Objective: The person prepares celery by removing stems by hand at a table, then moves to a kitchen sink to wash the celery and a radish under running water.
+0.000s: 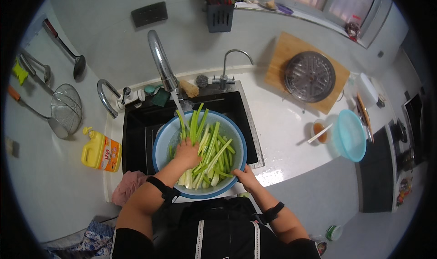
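A blue-rimmed plastic basin (243, 149) sits over the sink, holding water and many green celery stalks (218, 156). Water streams from the large chrome faucet (163, 59) into its far side. Inside the basin, my left hand (187, 155) grips a bunch of stalks, whose ends stick up past the fingers toward the stream. The fingertips are partly hidden among the celery. My right hand (246, 178) clasps the near right rim, thumb on the inner edge.
The black sink (136, 136) surrounds the basin. Yellow detergent jug (101, 151) stands left, near a pink cloth (129, 188). To the right are a wooden board (276, 59) with a metal steamer rack (310, 77), a cup (321, 132) of brownish liquid, and a turquoise basin (350, 136).
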Demonstrator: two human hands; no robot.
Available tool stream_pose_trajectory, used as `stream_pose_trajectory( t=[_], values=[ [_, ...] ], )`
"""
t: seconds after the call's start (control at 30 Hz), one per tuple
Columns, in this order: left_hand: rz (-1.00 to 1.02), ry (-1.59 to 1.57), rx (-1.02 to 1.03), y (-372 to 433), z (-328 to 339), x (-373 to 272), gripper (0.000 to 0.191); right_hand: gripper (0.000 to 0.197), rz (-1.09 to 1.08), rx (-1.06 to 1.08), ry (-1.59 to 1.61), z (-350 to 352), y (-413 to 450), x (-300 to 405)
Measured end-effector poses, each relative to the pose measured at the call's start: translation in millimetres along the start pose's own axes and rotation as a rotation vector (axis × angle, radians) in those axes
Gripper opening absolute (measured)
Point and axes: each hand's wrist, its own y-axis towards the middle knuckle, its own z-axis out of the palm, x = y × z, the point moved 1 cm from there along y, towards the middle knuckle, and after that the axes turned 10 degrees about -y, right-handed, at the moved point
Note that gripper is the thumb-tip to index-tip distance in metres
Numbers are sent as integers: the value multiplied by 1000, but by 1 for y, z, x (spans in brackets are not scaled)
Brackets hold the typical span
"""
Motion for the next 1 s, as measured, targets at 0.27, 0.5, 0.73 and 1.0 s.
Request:
stream_pose_trajectory(
  t=[0.27, 0.5, 0.73, 1.0],
  values=[
    [-99, -141, 232, 8, 19, 24, 61, 34, 25, 1, -8, 0, -2, 0],
    [40, -487, 130, -7, 3, 39, 53, 34, 10, -6, 0, -1, -2, 1],
    [122, -427, -473, -21, -25, 72, 44, 34, 23, 4, -21, 0, -4, 5],
    [-446, -691, -428, -26, 3, 129, 45, 33, -20, -14, -40, 0, -11, 3]
  ],
)
